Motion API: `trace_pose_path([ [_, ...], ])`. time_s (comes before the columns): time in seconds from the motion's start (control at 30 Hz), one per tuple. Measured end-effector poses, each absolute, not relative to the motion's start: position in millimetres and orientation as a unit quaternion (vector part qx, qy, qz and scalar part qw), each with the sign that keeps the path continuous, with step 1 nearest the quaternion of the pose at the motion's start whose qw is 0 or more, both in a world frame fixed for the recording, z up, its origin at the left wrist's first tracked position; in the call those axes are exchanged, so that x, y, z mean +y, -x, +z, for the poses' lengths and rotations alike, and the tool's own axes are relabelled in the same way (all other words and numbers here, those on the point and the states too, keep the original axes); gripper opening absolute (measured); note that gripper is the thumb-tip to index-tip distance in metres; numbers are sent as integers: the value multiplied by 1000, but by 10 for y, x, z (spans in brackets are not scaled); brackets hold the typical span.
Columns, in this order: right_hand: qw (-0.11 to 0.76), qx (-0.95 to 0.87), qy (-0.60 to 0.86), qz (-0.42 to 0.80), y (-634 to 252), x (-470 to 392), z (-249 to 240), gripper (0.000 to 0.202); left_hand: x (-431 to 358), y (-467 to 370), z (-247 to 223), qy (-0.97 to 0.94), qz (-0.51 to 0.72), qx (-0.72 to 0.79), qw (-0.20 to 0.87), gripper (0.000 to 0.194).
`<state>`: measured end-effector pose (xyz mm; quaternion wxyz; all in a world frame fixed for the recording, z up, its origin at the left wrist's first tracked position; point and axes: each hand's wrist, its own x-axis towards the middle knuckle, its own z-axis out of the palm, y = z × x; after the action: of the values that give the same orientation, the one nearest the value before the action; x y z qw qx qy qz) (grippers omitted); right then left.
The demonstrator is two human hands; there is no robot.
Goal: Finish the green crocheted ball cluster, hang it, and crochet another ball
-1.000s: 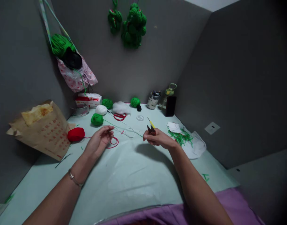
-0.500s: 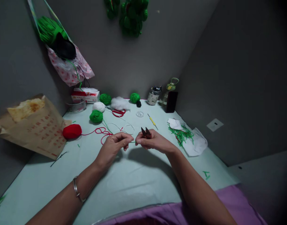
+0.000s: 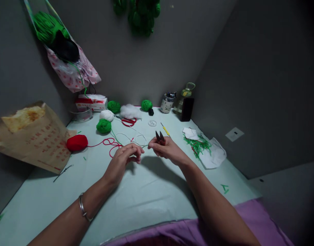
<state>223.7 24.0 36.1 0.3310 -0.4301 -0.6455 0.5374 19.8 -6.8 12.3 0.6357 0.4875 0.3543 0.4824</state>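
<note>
Over the middle of the table, my left hand (image 3: 124, 160) has its fingers curled, with the thumb near the forefinger; whether they grip anything is hard to make out. Just to its right, my right hand (image 3: 165, 149) is closed round small dark scissors (image 3: 160, 137), blades pointing up and away. Its thumb and forefinger also pinch a green yarn (image 3: 145, 146), which runs left behind my left fingertips. A green yarn ball (image 3: 104, 126) lies beyond my left hand, and a yellow crochet hook (image 3: 165, 129) lies beyond my right hand.
Red yarn (image 3: 77, 142), a paper bag (image 3: 41, 143) and a white yarn ball (image 3: 106, 115) are at left. Red-handled scissors (image 3: 129, 122) and stuffing (image 3: 131, 111) lie at the back. Green scraps (image 3: 199, 145), a tin (image 3: 167, 103) and a dark phone-like slab (image 3: 187, 109) are at right.
The fingertips of my left hand have loosened and dropped slightly from the green yarn. My right hand, still round the small scissors, has risen slightly in view. The camera view has shifted a little.
</note>
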Motion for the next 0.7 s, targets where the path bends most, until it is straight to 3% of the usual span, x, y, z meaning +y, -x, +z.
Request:
trace_pose_path([
  [0.23, 294, -691, 371, 547, -2067, 166, 274, 35, -44, -239, 44, -385, 515, 346, 683, 16],
  [0.47, 270, -694, 392, 541, -2094, 184, 295, 41, 41, -169, 34, -306, 555, 347, 691, 23],
  [0.7, 339, -718, 424, 436, -2203, 201, 330, 49, -37, -227, 112, -357, 567, 343, 659, 25],
])
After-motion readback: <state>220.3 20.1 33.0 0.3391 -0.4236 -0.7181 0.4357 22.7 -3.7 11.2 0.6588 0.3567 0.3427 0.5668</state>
